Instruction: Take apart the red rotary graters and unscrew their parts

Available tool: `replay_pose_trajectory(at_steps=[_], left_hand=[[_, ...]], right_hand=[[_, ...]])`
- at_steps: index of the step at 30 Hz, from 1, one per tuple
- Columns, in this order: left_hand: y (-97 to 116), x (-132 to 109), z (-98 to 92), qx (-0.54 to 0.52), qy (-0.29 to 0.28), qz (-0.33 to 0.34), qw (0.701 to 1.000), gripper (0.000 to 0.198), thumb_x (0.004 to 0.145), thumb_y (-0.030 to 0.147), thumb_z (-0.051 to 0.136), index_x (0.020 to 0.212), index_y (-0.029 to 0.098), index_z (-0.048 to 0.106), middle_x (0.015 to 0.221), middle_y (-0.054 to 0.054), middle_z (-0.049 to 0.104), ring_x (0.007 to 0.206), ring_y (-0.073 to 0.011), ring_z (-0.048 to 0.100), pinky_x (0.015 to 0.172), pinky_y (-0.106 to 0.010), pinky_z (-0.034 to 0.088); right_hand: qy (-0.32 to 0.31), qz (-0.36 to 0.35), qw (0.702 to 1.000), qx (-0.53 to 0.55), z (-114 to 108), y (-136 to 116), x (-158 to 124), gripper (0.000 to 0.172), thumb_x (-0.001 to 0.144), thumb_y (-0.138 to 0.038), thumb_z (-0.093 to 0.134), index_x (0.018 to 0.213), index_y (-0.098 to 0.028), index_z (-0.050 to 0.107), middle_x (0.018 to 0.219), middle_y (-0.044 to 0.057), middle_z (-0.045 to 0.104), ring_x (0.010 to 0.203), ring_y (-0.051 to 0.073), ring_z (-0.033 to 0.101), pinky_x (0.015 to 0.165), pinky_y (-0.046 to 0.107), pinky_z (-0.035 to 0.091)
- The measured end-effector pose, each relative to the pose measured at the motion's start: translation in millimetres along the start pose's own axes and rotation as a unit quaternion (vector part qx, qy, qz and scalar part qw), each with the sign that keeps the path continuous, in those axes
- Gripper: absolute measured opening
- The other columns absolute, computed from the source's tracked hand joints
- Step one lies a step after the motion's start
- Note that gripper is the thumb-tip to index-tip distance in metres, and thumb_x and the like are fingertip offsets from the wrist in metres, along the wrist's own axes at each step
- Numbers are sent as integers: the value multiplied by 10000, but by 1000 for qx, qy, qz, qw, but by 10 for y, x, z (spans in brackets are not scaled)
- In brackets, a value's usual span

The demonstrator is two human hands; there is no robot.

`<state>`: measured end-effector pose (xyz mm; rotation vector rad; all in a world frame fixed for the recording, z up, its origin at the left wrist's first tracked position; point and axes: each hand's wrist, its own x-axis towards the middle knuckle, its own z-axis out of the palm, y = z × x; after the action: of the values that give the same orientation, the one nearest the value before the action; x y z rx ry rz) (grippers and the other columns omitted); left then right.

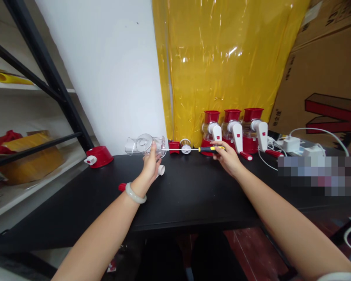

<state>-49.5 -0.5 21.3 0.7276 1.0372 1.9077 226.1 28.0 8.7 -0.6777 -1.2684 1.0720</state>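
My left hand [152,162] is closed on a clear plastic grater body [144,144], held on its side above the black table. Closed round the yellow-and-black handle of a long screwdriver [207,149] is my right hand [226,156]. The screwdriver's thin shaft lies level and points left, its tip at the right end of the clear body; whether it goes inside cannot be made out. Below my left wrist lies a crank handle with a red grip [122,187] and white end [161,170], its middle hidden by the wrist. A red base [101,157] with a white knob stands left.
Behind the screwdriver lie a small red part [174,147] and a metal grating drum [185,146]. Three assembled red-and-white rotary graters [233,130] stand at the back right. White chargers and cables [291,143] lie further right. A black shelf frame [54,84] rises at left.
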Motion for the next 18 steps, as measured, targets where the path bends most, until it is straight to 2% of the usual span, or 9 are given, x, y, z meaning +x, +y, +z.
replay_pose_trajectory(at_steps=[2, 3, 5, 7, 9, 11, 14, 16, 18], left_hand=[[4, -2, 1, 0, -6, 1, 1000, 578, 579, 660, 779, 862, 188, 601, 792, -2, 603, 791, -138, 594, 833, -298, 454], [4, -2, 2, -1, -7, 1, 1000, 573, 582, 662, 778, 855, 189, 603, 793, -5, 605, 799, -142, 596, 834, -299, 454], [2, -2, 4, -1, -4, -1, 1000, 567, 588, 664, 775, 846, 189, 604, 800, -12, 607, 820, -151, 600, 835, -300, 454], [1, -3, 6, 0, 1, -5, 1000, 572, 591, 670, 771, 850, 189, 603, 807, -15, 609, 832, -156, 606, 829, -299, 455], [1, -6, 6, 2, 1, -7, 1000, 587, 591, 680, 765, 867, 188, 604, 812, -14, 611, 826, -152, 609, 820, -296, 455], [3, -9, 6, 3, 1, -5, 1000, 598, 591, 692, 757, 870, 188, 599, 808, -9, 604, 813, -146, 610, 817, -293, 456], [3, -10, 5, 1, 6, -4, 1000, 588, 584, 695, 757, 833, 193, 577, 790, 0, 578, 810, -145, 608, 824, -296, 458], [1, -8, 4, -2, 10, -7, 1000, 591, 575, 689, 767, 829, 196, 565, 784, 5, 565, 821, -148, 604, 835, -303, 456], [0, -7, 4, -1, 11, -8, 1000, 608, 567, 689, 772, 850, 193, 561, 787, 7, 557, 836, -150, 598, 847, -310, 451]], right_hand=[[-28, 0, 996, 83, 8, -20, -14, 401, 606, -329, 787, 978, -271, 650, 864, -22, 661, 715, 136, 646, 614, 260, 508], [-38, 5, 994, 106, 8, -23, -15, 395, 609, -333, 781, 976, -272, 648, 893, -15, 668, 762, 150, 660, 641, 271, 519], [-41, 19, 995, 86, -1, -7, -6, 306, 700, -441, 719, 919, -238, 650, 757, 2, 654, 662, 155, 642, 582, 282, 506], [-26, 17, 999, 10, -17, 26, 10, 336, 797, -538, 620, 850, -208, 644, 558, -13, 565, 475, 133, 537, 472, 273, 435], [-13, -4, 999, -35, -27, 44, 15, 317, 805, -523, 627, 834, -207, 631, 518, -34, 517, 421, 111, 463, 438, 260, 387], [-21, -22, 1000, 0, -24, 26, 3, 265, 723, -414, 719, 892, -238, 614, 663, -28, 587, 533, 119, 542, 502, 258, 438], [-49, -19, 995, 80, -1, -29, -26, 344, 637, -344, 742, 932, -274, 579, 903, -8, 636, 780, 161, 635, 647, 295, 516], [-42, -14, 997, 67, 7, -40, -31, 299, 701, -443, 693, 904, -265, 564, 830, -1, 629, 728, 167, 632, 615, 305, 511], [-16, -12, 1000, -10, 1, -20, -22, 319, 791, -554, 604, 883, -253, 556, 638, -26, 557, 538, 144, 558, 503, 281, 447]])
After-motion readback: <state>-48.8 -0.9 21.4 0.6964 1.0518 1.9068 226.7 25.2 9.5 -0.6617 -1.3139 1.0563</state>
